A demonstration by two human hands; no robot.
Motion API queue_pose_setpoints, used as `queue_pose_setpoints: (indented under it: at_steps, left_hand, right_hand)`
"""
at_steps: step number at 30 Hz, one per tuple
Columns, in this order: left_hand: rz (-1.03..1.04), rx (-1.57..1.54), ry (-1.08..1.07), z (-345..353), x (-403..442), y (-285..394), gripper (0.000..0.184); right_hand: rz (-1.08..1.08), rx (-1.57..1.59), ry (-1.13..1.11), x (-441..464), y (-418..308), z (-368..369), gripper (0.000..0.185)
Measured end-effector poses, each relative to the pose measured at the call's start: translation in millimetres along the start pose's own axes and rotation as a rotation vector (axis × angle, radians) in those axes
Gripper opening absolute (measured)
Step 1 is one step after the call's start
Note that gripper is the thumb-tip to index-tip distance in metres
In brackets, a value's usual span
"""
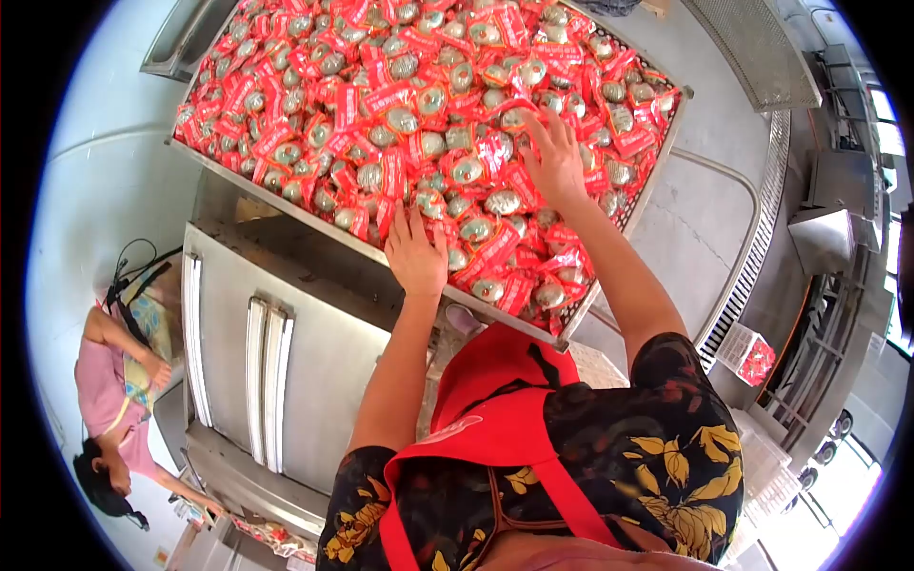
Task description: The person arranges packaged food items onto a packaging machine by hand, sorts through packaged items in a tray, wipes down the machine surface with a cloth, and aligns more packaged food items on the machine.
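A large metal-edged tray [371, 249] is heaped with small red-and-clear packets [400, 121], each with a rounded greenish-grey item inside. At the tray's near edge my left hand [416, 252] rests on the packets, its fingers pointing away from me and a little apart. Farther in and to the right, my right hand [552, 157] lies over the packets with its fingers spread. Neither hand is closed round a packet.
Below the tray on the left stands a steel cabinet [333, 352]. A person in pink [105, 390] is at the far left. A white crate [738, 350] of red packets sits at the right, near a floor grate [738, 305]. Metal racks line the far right.
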State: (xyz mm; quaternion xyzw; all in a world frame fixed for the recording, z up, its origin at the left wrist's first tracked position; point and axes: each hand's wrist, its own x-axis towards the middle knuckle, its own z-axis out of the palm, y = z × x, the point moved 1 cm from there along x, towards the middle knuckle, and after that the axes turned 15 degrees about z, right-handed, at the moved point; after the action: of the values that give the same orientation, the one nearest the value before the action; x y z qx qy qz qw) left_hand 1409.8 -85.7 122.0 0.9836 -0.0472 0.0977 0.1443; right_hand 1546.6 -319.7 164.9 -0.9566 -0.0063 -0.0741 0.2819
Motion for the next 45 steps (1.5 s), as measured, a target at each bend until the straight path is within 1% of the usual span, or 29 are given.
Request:
queue_pose_setpoints:
  at_steps: [1,3,5,8,10,12,13,14,15,16,18,19,21,22,24,25,26,27,30,31,33,34,36,37,39,41,43,44,45]
  left_hand:
    - [0.004,0.004,0.013,0.0,1.2,-0.3,0.051]
    - [0.010,-0.002,0.015,-1.9,1.8,-0.4,0.049]
    - [0.011,0.005,0.031,-3.7,3.3,-0.4,0.048]
    - [-0.011,-0.010,0.030,-1.6,2.9,-0.9,0.047]
    - [-0.022,-0.061,0.035,-1.6,9.1,-0.4,0.047]
    - [-0.044,-0.063,0.062,-6.9,3.6,-2.5,0.047]
    - [-0.070,-0.090,0.036,-11.0,4.8,-3.4,0.046]
    - [-0.065,-0.108,0.094,-12.2,5.1,-4.6,0.045]
    - [-0.071,-0.123,0.105,-12.0,4.6,-6.9,0.046]
    - [-0.078,-0.115,0.114,-12.8,4.0,-7.1,0.048]
    - [-0.094,-0.101,0.108,-8.7,0.7,-9.3,0.049]
    - [-0.098,-0.108,0.102,-8.1,0.8,-9.1,0.050]
    - [-0.121,-0.123,0.089,-6.3,1.5,-10.2,0.051]
    - [-0.127,-0.135,0.072,-5.6,0.5,-10.5,0.051]
    - [-0.128,-0.147,0.076,-10.5,-1.1,-10.8,0.049]
    - [-0.139,-0.145,0.079,-8.7,-1.2,-11.9,0.049]
    - [-0.141,-0.161,0.081,-6.9,-2.2,-12.2,0.049]
    - [-0.143,-0.177,0.084,-5.6,-2.8,-12.3,0.049]
    - [-0.137,-0.208,0.145,-12.4,-3.0,-13.1,0.047]
    - [-0.134,-0.213,0.152,-9.6,-3.1,-14.1,0.047]
    - [-0.140,-0.205,0.154,-8.9,-4.4,-13.6,0.046]
    - [-0.141,-0.204,0.151,-5.5,-5.3,-14.4,0.047]
    - [-0.149,-0.207,0.149,-0.7,-5.6,-16.3,0.047]
    - [-0.147,-0.220,0.158,-7.1,-3.9,-17.3,0.047]
    - [-0.144,-0.226,0.134,-5.9,-8.4,-14.7,0.047]
    - [-0.150,-0.242,0.170,-5.8,-4.8,-15.5,0.047]
    - [-0.148,-0.230,0.139,-4.8,-1.0,-13.9,0.043]
    - [-0.125,-0.219,0.167,-5.2,-3.2,-11.7,0.044]
    - [-0.108,-0.184,0.192,-0.2,-4.8,-11.6,0.046]
  right_hand:
    - [-0.008,0.003,0.011,17.0,7.3,11.6,0.057]
    - [-0.003,-0.264,-0.096,39.3,19.0,37.4,0.061]
    - [0.009,-0.239,-0.106,49.8,21.0,39.6,0.063]
    - [-0.004,-0.024,-0.186,58.4,31.3,32.1,0.058]
    - [-0.190,0.009,-0.186,66.6,54.2,40.5,0.060]
    - [-0.174,0.008,-0.388,81.1,56.7,31.9,0.069]
    - [-0.116,-0.105,-0.437,86.2,48.6,25.2,0.068]
    - [-0.162,-0.151,-0.420,93.8,53.0,28.7,0.066]
    - [-0.055,-0.350,-0.523,101.3,32.7,16.2,0.060]
    - [-0.053,-0.445,-0.556,110.9,34.9,15.4,0.055]
    - [-0.210,-0.410,-0.406,109.1,19.7,-1.5,0.050]
    - [-0.219,-0.410,-0.419,104.4,14.6,-5.8,0.050]
    - [-0.307,-0.440,-0.101,101.5,0.1,-12.5,0.044]
    - [-0.316,-0.444,-0.117,102.6,-13.1,-7.9,0.044]
    - [0.019,0.230,-0.254,89.2,-79.7,-3.8,0.039]
    - [0.134,0.223,-0.350,79.6,-115.8,10.5,0.037]
    - [0.051,0.378,-0.497,73.1,-131.2,37.1,0.037]
    - [0.053,0.323,-0.643,63.3,-149.8,63.7,0.037]
    - [-0.453,0.277,-0.495,25.2,-208.3,125.7,0.044]
    - [-0.453,0.284,-0.502,20.3,-212.5,151.8,0.044]
    - [-0.726,0.075,-0.486,11.6,-220.2,187.0,0.050]
    - [-0.728,0.076,-0.488,11.5,-217.4,190.0,0.050]
    - [-0.659,0.235,-0.685,14.4,-220.6,179.1,0.050]
    - [-0.668,0.205,-0.680,19.9,-232.0,169.1,0.050]
    - [-0.564,0.044,-0.862,27.9,-232.6,168.9,0.048]
    - [-0.646,0.093,-0.749,13.1,-223.5,191.2,0.051]
    - [-0.613,0.108,-0.738,10.5,-219.8,191.3,0.057]
    - [-0.641,-0.022,-0.728,5.6,-214.5,199.8,0.057]
    - [-0.658,-0.055,-0.614,-5.5,-208.9,200.5,0.058]
